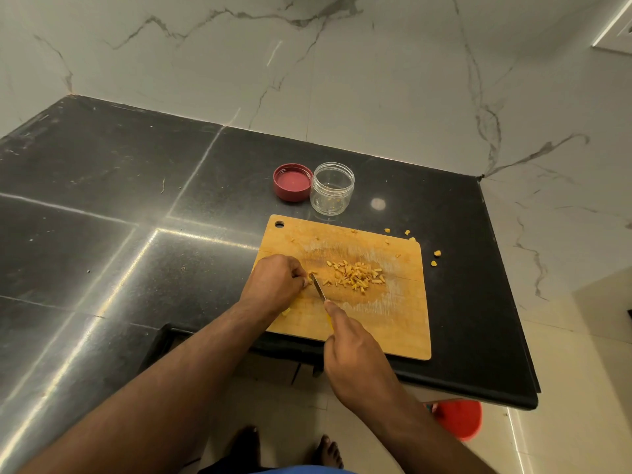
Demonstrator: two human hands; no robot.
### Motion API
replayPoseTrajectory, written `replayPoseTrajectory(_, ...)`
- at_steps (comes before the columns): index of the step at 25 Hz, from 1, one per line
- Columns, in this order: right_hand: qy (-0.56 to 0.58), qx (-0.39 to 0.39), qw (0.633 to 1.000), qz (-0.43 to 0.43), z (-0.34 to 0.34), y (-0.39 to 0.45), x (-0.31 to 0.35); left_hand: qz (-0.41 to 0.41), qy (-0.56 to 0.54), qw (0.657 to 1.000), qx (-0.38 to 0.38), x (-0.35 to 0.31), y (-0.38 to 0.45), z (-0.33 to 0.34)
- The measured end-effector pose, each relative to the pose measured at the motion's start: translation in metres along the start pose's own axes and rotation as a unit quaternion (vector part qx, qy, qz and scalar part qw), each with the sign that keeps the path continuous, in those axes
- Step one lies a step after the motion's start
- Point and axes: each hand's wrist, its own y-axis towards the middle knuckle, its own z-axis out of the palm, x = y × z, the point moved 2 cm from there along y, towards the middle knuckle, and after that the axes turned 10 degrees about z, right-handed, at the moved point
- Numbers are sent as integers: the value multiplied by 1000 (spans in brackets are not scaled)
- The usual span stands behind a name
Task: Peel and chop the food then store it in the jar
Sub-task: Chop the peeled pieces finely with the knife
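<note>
A wooden cutting board (393,323) lies on the black counter near its front edge. A heap of small yellow chopped pieces (355,276) sits in the board's middle. My left hand (273,285) pinches a small uncut yellow piece (310,277) at the heap's left side. My right hand (355,357) grips a knife with a yellow handle, its blade (319,288) angled down against that piece. A clear jar (332,191) stands open behind the board, a few yellow bits inside. Its red lid (292,182) lies upturned to the jar's left.
Stray yellow bits (436,257) lie on the counter (136,200) off the board's far right corner, and one piece (286,312) lies by my left wrist. A marble wall rises behind. A red bucket (460,419) stands on the floor below the counter edge, near my feet.
</note>
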Motion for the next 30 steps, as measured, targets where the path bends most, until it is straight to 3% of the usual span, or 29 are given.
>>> replayPoseTrajectory(13,18,36,999,9,3,-11,-8,-7,-2,1000,-10,2,0,2)
replayPoseTrajectory(17,12,10,1000,3,-3,-20,-14,-3,-2,1000,-3,3,0,2)
replayPoseTrajectory(30,-8,22,1000,-2,10,16,1,-1,6,1000,1,0,0,-1)
